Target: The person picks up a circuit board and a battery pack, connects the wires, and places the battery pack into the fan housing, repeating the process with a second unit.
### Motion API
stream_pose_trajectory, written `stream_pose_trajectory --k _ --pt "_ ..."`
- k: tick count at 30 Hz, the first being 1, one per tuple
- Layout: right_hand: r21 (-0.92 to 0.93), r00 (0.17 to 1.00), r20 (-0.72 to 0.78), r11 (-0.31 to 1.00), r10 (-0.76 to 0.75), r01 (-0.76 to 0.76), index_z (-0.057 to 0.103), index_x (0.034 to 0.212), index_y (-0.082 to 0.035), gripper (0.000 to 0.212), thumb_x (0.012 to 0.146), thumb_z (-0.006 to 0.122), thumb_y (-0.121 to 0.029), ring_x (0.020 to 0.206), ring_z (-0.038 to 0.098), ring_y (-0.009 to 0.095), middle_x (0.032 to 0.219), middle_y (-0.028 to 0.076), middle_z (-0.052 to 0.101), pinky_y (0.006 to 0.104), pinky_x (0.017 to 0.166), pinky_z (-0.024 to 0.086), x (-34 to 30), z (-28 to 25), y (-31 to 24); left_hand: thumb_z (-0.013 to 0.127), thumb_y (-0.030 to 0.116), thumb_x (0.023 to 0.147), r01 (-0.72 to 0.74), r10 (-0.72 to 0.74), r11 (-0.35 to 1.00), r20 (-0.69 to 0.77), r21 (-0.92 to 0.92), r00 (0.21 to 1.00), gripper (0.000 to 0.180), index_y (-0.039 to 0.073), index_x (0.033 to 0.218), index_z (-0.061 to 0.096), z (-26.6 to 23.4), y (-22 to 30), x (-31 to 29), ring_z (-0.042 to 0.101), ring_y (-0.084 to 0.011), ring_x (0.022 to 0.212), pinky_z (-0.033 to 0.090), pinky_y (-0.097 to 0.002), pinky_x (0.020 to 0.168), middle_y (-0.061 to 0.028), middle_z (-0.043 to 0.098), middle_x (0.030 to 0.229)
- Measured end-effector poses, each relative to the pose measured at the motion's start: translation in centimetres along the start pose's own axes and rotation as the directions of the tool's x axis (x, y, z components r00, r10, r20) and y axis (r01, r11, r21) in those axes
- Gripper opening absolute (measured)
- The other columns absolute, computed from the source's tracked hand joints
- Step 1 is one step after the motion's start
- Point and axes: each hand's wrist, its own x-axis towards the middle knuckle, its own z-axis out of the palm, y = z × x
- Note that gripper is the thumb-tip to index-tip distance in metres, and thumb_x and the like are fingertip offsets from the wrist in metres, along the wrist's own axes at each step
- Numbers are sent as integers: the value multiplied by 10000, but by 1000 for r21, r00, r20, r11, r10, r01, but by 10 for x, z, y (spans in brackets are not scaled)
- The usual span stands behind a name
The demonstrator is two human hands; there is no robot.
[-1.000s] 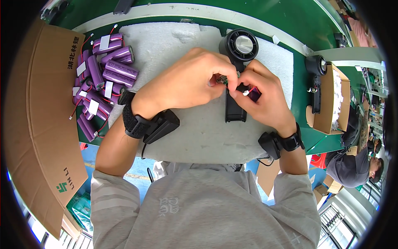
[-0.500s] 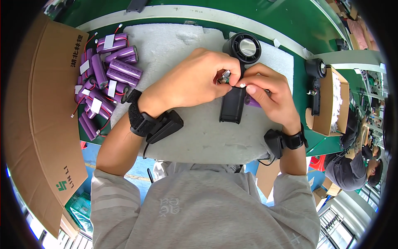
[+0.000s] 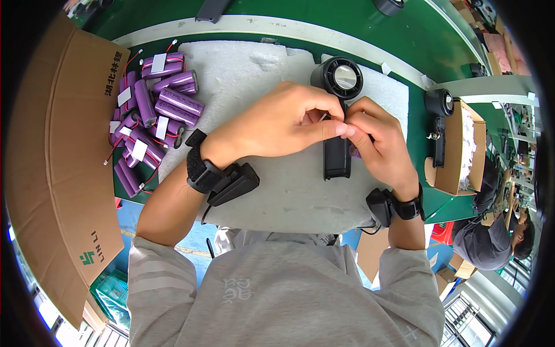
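"Left hand (image 3: 292, 118) and right hand (image 3: 380, 139) meet fingertip to fingertip in the head view, thumbs and forefingers bunched close!"

"Clamped on anything?"

"Can't tell! Those fingers cover whatever sits between them. But look right below the grip: a black handheld fan (image 3: 337, 162), handle running out toward the person, round head just beyond the knuckles, silver disc (image 3: 346, 77) in its middle."

"And that flash of purple?"

"Purple battery cell (image 3: 354, 151), peeking out just right of the handle, mostly hidden by the right hand. Whether the palm has hold of it, I can't say."

"What's beneath it all?"

"White foam sheet (image 3: 277, 196), spreading to both sides of the grip. Now well left: a heap of purple battery packs (image 3: 179, 105), red leads, white connectors, white labels! Farther left again, a big cardboard box (image 3: 63, 173)."

"And off to the right?"

"Second handheld fan (image 3: 439, 144), well apart from the grip, lying on the green workbench (image 3: 417, 127), head pointing away from the person. Just past it, a small cardboard box (image 3: 454, 157), white pieces inside."

"On the wrists?"

"Black straps, each with a dark block (image 3: 236, 185), both nearer the person than the grip."
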Motion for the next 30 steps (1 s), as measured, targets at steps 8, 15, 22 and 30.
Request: stream_pose_trajectory --k 8,15,22,30 --pt "56 999 21 998 28 -29 636 881 16 105 890 643 -89 677 535 196 828 83 561 289 609 430 1 -6 -1 631 122 933 157 -153 984 42 -84 987 141 -15 967 628 -4 3 2 575 -96 771 484 -250 701 -45 617 864" --pt "105 996 11 990 92 -93 665 855 7 103 861 681 -95 652 515 174 807 69 551 281 578 397 0 -11 -6 677 0 861 122 -113 980 68 -156 991 144 -7 997 631 -7 -3 0 600 -96 819 502 -239 757 -35 628 956" --pt "71 993 41 991 111 -114 681 840 -5 86 843 699 -89 634 501 161 786 62 544 286 548 366 -2 -7 -8 683 -77 806 215 -192 927 103 -307 976 232 5 1016 628 -11 -4 2 626 -101 885 518 -243 782 -31 633 997" --pt "57 989 54 988 140 -143 684 833 -1 58 822 707 -53 606 498 163 747 62 532 294 523 356 -3 -2 -5 682 -60 794 160 -159 941 26 -298 987 215 7 994 640 -7 -5 1 617 -83 760 487 -233 671 -33 644 893"
